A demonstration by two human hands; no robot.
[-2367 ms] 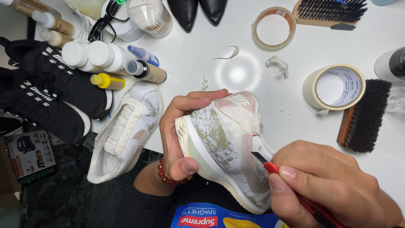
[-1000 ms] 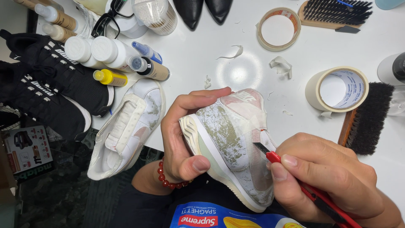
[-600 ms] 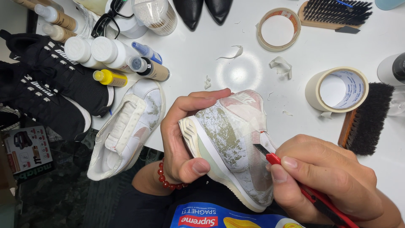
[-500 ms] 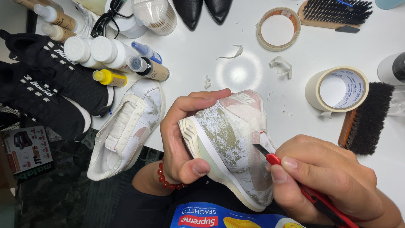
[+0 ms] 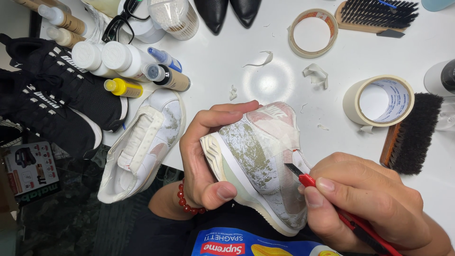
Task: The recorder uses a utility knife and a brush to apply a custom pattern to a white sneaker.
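Observation:
My left hand [image 5: 204,156] grips a white sneaker [image 5: 258,156] by its sole edge, holding it on its side above the table's front edge. Patchy olive stains and masking tape cover the sneaker's upper. My right hand [image 5: 365,204] holds a red utility knife [image 5: 327,194], its blade tip resting on the taped side of the sneaker. A red bead bracelet circles my left wrist.
The matching white sneaker [image 5: 142,147] lies at the table edge to the left, beside black sneakers [image 5: 52,104]. Bottles [image 5: 123,59], two tape rolls [image 5: 379,99], two brushes [image 5: 410,132], black shoe tips and tape scraps sit on the white table [image 5: 265,80].
The knife blade has slid slightly along the taped side of the sneaker. My left hand has kept its grip, and the shoe has barely shifted.

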